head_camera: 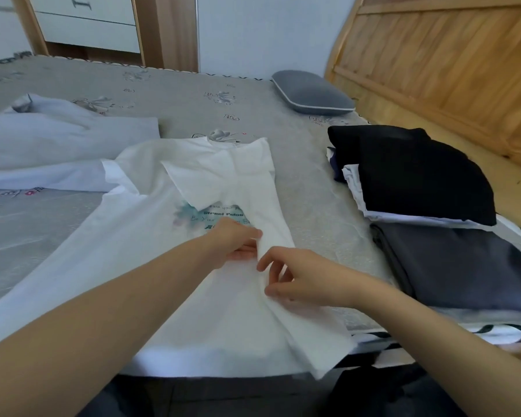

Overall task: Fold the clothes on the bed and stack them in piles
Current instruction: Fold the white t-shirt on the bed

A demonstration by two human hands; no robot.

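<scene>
Head view, the only one I've got: I'm mid-fold on the white T-shirt (151, 266), which lies spread on the bed (178, 94) right in front of me, printed side up. Its right side with the sleeve is already turned in over the chest, half covering the teal print; left sleeve still lies out flat

My read: step in hand is dressing that folded right edge. Next move calls for flattening the crease down to the hem, then bringing the left side across to match, then folding bottom to top

Left hand (235, 242) sits on the shirt just below the print, fingers curled, pinching the raised fold of fabric at its fingertips

Right hand (295, 278) is just beside it, half closed, thumb and fingers nipping the same ridge of cloth from the other side. The two hands nearly touch

Stack target looks like the right: black folded garment (418, 173) on top of a white one, dark grey folded garment (463, 266) nearer me. Unfolded pale blue clothes (57, 136) wait on the far left. Grey pillow (310, 91) by the wooden headboard (448, 61)
</scene>
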